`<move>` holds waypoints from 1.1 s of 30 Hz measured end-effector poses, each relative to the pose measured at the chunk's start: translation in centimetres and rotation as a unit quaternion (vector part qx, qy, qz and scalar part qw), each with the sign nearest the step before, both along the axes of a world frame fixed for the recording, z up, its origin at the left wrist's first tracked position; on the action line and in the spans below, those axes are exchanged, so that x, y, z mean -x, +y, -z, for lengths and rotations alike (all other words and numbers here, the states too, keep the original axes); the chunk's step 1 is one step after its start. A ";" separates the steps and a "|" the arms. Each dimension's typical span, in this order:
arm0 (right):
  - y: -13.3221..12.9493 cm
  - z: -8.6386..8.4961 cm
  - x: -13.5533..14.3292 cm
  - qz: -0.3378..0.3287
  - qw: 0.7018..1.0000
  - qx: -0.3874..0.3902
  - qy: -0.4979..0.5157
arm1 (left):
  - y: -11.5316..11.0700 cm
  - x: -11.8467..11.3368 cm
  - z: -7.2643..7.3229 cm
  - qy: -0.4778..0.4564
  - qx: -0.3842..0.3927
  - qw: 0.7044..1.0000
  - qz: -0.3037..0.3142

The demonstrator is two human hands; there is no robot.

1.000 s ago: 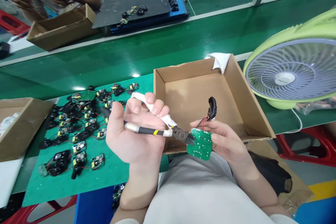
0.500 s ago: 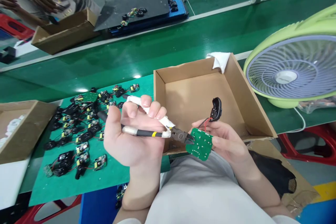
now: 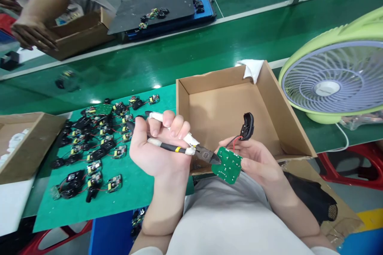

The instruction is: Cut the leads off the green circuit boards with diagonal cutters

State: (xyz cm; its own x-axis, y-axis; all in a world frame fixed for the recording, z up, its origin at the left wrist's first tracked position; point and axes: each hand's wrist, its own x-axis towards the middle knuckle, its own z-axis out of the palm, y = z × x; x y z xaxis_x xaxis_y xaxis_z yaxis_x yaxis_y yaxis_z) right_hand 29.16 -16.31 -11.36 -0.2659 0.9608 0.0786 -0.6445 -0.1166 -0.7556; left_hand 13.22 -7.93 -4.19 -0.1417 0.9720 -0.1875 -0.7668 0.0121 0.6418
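Note:
My left hand [image 3: 163, 143], palm up, is wrapped round the taped handles of a pair of cutting pliers [image 3: 205, 154]. The plier tips touch the left part of a green circuit board [image 3: 228, 165]. My right hand [image 3: 259, 157] pinches that board at its right edge, thumb on top. Red and dark wires run from the board to a black curved plastic part [image 3: 247, 126] just above my right fingers. Both hands are over the near edge of an open cardboard box [image 3: 224, 105].
Several wired boards with black parts [image 3: 101, 153] lie on a green mat [image 3: 134, 191] at left. Another cardboard box [image 3: 38, 143] stands far left, a green fan [image 3: 327, 87] at right. Across the green partition, a person's arm [image 3: 49, 4] reaches over a box [image 3: 80, 34].
My left hand has moved slightly right, and the plier handles have come closer together. Across the partition, the person's arm has swung down over the box. A blurred dark part now shows against the partition.

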 end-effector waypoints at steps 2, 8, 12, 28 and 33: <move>-0.1 -0.1 0.0 0.002 1.000 0.007 0.006 | 0.1 0.1 0.3 -0.001 -0.003 1.000 0.001; -0.3 -0.3 0.0 -0.014 0.999 0.041 -0.014 | 0.3 0.2 0.1 -0.026 0.009 1.000 -0.013; -0.3 -0.4 0.0 -0.010 0.998 0.057 -0.005 | 0.4 0.1 -0.3 -0.045 0.029 0.998 -0.031; 0.1 -0.8 0.1 0.002 0.994 0.096 0.047 | 0.5 0.9 0.5 -0.062 0.090 0.992 -0.058; 0.0 -0.4 0.1 0.019 0.997 0.077 0.022 | 0.3 0.7 0.8 -0.079 0.079 0.992 -0.054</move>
